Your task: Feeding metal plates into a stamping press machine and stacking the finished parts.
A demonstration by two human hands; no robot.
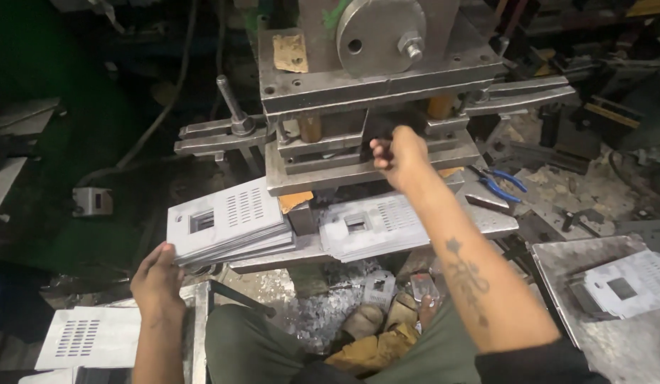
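While right hand (399, 153) reaches into grey press (379, 85), left hand (157, 274) touches stacked grey plates (226, 220).

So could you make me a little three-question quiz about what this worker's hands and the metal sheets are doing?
1. True or false: the right hand reaches into the gap of the press.
2. What does the left hand touch? A) blue pliers B) the left stack of punched sheets C) a bolt
3. Fill in: the blue-handled pliers lie to the ____ of the right hand.

Key:
1. True.
2. B, the left stack of punched sheets; its fingers meet the stack's near corner.
3. Right, on the machine bed.
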